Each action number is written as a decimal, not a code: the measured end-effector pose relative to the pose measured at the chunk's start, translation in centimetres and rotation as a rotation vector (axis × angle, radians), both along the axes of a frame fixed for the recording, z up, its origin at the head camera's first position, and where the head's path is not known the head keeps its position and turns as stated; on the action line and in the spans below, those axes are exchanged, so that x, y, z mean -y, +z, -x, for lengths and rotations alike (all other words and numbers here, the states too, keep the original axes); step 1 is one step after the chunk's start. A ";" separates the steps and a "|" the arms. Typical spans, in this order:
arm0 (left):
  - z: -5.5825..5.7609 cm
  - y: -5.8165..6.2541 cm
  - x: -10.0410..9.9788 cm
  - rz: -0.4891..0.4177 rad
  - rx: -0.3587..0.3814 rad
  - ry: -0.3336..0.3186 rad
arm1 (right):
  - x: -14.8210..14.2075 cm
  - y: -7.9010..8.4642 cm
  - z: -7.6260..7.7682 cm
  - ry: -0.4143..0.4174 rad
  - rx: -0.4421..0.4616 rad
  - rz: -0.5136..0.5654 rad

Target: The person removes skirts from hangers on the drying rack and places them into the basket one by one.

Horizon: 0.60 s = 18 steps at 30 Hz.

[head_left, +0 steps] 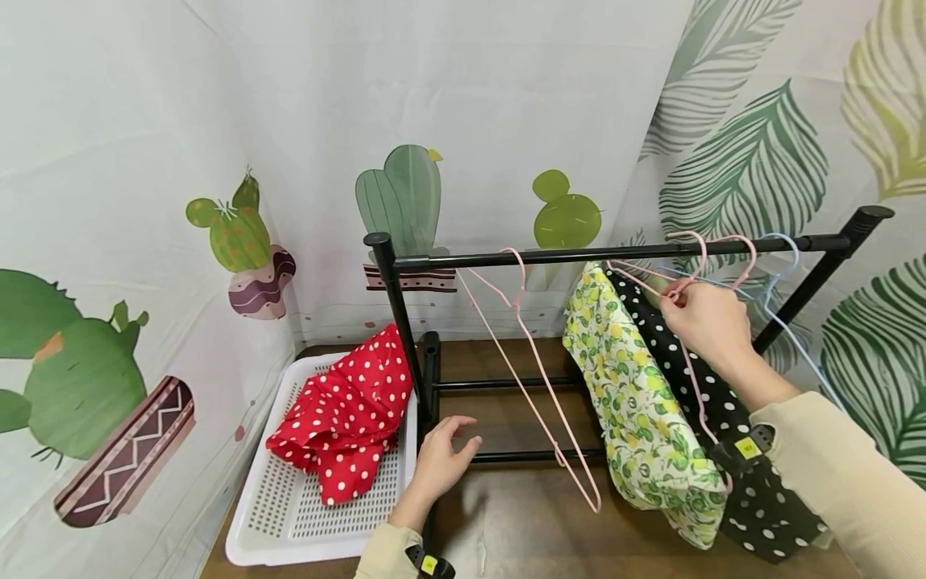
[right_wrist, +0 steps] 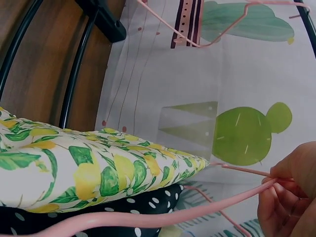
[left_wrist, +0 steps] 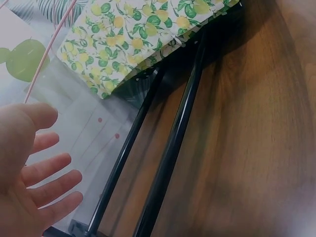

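My right hand [head_left: 705, 322] pinches the neck of a pink hanger [right_wrist: 148, 219], whose hook is at the black rail [head_left: 579, 256]. Over one arm of this hanger drapes a white cloth with a lemon print [head_left: 640, 402]; its other arm shows bare. Behind it hangs a black cloth with white dots [head_left: 767, 490]. Low by the rack's left post, my left hand [head_left: 443, 458] holds nothing, its fingers spread and relaxed in the left wrist view. A bare pink hanger [head_left: 535, 352] hangs from the rail, up and right of that hand.
Left of the rack, a white perforated basket [head_left: 249, 515] holds a red cloth with white dots [head_left: 347, 410]. A blue hanger [head_left: 777, 281] hangs near the rail's right end. Black lower bars [left_wrist: 173, 133] cross above the brown wooden tabletop [head_left: 521, 523]. A printed curtain [head_left: 506, 96] stands behind.
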<state>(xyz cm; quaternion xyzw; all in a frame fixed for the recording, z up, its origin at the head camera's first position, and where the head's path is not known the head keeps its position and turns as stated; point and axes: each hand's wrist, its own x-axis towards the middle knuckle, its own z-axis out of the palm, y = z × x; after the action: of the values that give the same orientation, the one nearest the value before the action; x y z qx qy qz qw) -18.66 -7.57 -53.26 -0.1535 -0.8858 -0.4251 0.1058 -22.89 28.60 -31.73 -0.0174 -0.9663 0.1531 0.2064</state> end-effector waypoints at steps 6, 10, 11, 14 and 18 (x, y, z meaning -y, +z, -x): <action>0.1 -0.4 -0.4 -0.005 0.002 -0.013 | 0.7 0.1 -0.2 0.049 -0.041 -0.014; 0.1 -0.6 -0.6 -0.025 0.019 -0.029 | 1.2 0.2 -0.2 0.051 -0.069 -0.034; 0.2 -0.6 -0.6 -0.029 0.025 -0.033 | 1.3 0.2 -0.2 0.051 -0.075 -0.037; 0.2 -0.7 -0.8 -0.052 0.044 -0.053 | 1.7 0.3 -0.3 0.055 -0.079 -0.029; 0.1 -0.8 -0.8 -0.074 0.083 -0.089 | 2.2 0.4 -0.2 0.063 -0.071 -0.013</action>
<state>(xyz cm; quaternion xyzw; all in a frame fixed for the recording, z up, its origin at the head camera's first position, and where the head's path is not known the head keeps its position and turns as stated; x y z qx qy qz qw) -18.75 -6.73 -54.10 -0.1710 -0.8654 -0.4677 0.0555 -22.65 26.40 -31.30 0.0198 -0.9594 0.1536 0.2358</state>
